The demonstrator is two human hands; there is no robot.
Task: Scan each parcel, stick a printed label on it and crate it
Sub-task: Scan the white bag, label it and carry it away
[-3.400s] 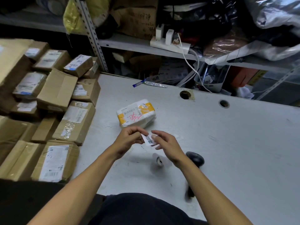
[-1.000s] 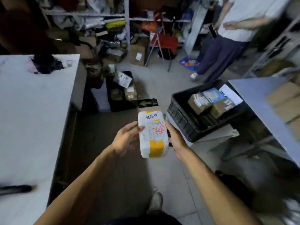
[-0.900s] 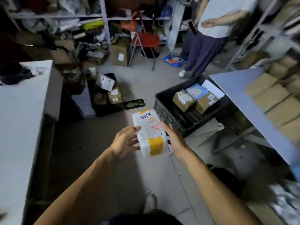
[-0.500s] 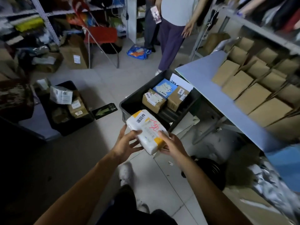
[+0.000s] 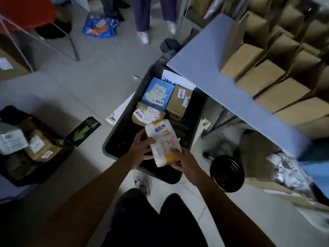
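White-and-yellow parcel [image 5: 162,142], label [image 5: 159,128] already on, sits gripped between both hands: left hand [image 5: 141,150] on its left edge, right hand [image 5: 183,162] at the near yellow end. It's poised right over the black crate [image 5: 115,139], where three boxes [image 5: 156,102] lie at the far end. Crating step, I'd say; next, lower it into the bare near half and let go.

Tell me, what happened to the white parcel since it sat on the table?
The parcel got its label, was picked up off the table by both hands, left hand and right hand, and carried over to the black crate, where it now hangs just above. Both hands still grip it. The three parcels inside the crate have stayed put.
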